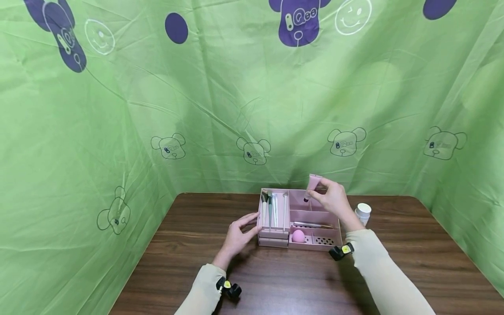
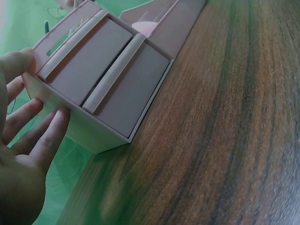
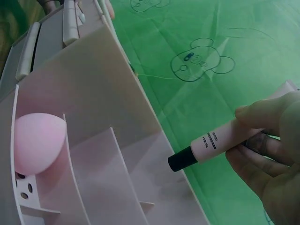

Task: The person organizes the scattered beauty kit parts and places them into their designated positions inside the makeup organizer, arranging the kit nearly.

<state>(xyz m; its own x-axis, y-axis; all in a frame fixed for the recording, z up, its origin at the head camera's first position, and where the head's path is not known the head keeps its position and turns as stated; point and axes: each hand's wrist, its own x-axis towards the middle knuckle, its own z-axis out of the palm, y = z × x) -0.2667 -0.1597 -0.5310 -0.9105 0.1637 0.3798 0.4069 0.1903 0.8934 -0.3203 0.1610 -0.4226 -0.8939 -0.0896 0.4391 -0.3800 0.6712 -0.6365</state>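
Note:
A pink organizer box [image 1: 275, 235] with open compartments and two small drawers [image 2: 89, 61] stands on the table. My right hand [image 1: 334, 200] pinches a pink squeeze tube [image 1: 313, 181] with a black cap [image 3: 182, 160], cap downward, above the back compartments. My left hand [image 1: 237, 236] touches the organizer's left side, thumb near its front and fingers along the wall. Several brushes [image 1: 270, 208] lie in the left top tray. A silvery pen-like stick [image 1: 311, 225] rests in the middle compartment, and a pink makeup sponge [image 1: 298, 236] sits in the front one.
A white bottle [image 1: 363, 211] stands right of the organizer, partly behind the right wrist. The brown wooden table [image 1: 189, 245] ends at a green printed cloth [image 1: 220, 131] hanging behind and at the sides.

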